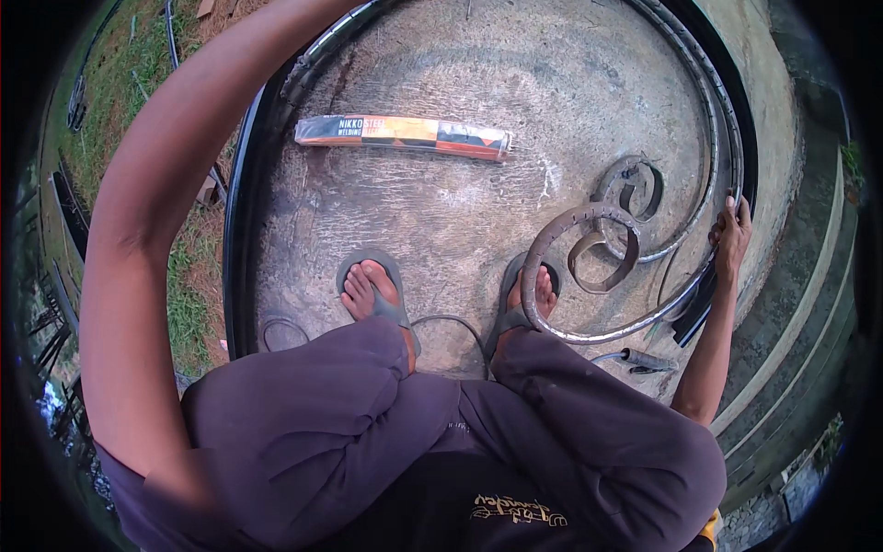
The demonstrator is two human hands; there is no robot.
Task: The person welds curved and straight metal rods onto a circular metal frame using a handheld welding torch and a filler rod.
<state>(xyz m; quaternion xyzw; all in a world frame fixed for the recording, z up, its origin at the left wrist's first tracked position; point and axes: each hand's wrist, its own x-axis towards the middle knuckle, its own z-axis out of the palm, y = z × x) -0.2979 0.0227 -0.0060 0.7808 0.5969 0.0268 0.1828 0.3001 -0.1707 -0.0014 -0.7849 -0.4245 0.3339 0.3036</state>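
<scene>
The concrete slab point(441, 198) lies beneath the black frame point(241, 239), a broad base that should help keep the work steady. Curled metal bars point(579, 217) sweep along the inside of the frame's right side, their scrolls within its lower right part. The left arm point(138, 202) reaches over the frame's upper left; its hand is out of sight, so I cannot tell its opening or hold. A long packet point(403, 135) lies inside the frame's upper half. The right foot point(544, 287), within the frame, sits close to the biggest curl; toes are best kept from under it. At the frame's right side, the right hand point(733, 235) has its fingers closed round the outer bar; a firm, untwisted grip suits this. A clamp point(648, 362) lies near the frame's lower right end.
</scene>
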